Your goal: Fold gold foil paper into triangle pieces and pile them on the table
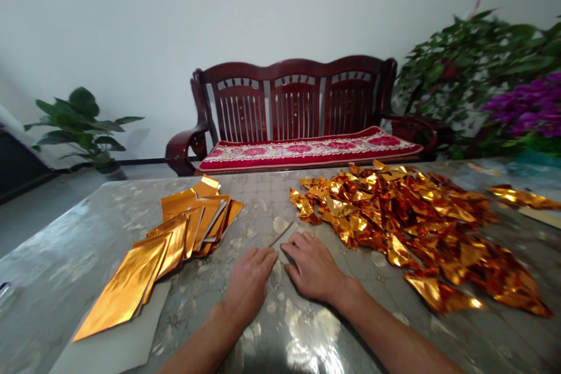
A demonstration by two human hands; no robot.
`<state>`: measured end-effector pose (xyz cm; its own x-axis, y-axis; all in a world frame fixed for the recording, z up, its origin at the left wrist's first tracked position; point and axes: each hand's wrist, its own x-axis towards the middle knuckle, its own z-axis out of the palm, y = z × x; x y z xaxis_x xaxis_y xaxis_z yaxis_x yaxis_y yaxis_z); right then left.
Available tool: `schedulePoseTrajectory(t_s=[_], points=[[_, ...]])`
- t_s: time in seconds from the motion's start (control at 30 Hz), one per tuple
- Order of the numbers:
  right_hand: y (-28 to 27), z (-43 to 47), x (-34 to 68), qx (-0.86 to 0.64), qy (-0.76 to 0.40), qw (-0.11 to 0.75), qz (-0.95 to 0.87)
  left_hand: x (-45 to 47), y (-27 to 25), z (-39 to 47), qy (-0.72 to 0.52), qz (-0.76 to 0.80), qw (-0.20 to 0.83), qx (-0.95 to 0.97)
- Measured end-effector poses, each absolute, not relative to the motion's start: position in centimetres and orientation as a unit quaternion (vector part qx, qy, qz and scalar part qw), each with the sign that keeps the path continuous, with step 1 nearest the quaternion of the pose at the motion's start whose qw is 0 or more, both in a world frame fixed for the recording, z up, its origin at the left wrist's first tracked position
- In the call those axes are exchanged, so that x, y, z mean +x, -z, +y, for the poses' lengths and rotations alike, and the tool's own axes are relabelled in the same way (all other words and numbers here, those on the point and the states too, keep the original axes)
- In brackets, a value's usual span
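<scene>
Your hands sit near each other but apart on the worktop (193, 298), backs up and fingers bent. A thin, pale piece (281, 234) lies at the fingertips, between your left hand (250, 277) and right hand (313, 266); you cannot tell whether either one pinches it. To your left, flat gold foil sheets (127, 280) lie fanned, partly over a pale board (144, 336). To your right spreads a heap of creased gold foil pieces (385, 204). Past the worktop stands a dark wooden bench (295, 111) with a red floral cushion (302, 151).
</scene>
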<state>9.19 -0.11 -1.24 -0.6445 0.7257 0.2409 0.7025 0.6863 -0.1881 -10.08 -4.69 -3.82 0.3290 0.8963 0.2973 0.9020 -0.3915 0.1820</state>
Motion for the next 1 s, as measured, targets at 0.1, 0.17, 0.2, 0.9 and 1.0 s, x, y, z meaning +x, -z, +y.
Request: schedulePoseTrajectory(t_s=[0.1, 0.17, 0.2, 0.9, 1.0], points=[[1.3, 0.0, 9.1, -0.394, -0.017, 0.142, -0.908, -10.0, 3.6, -4.5, 0.166, -0.56, 0.011, -0.812], [1.5, 0.1, 9.0, -0.396, -0.003, 0.136, -0.908, -9.9, 3.5, -4.6, 0.16, -0.559, 0.007, -0.814], [1.5, 0.2, 9.0, -0.397, 0.004, 0.134, -0.908, -9.8, 3.4, -4.6, 0.156, -0.556, 0.006, -0.816], [2.3, 0.8, 8.6, -0.408, 0.027, 0.164, -0.898, -8.8, 3.5, -3.0, 0.179, -0.566, 0.04, -0.804], [2.5, 0.9, 8.6, -0.409, 0.021, 0.168, -0.897, -8.7, 3.3, -3.1, 0.174, -0.562, 0.045, -0.808]])
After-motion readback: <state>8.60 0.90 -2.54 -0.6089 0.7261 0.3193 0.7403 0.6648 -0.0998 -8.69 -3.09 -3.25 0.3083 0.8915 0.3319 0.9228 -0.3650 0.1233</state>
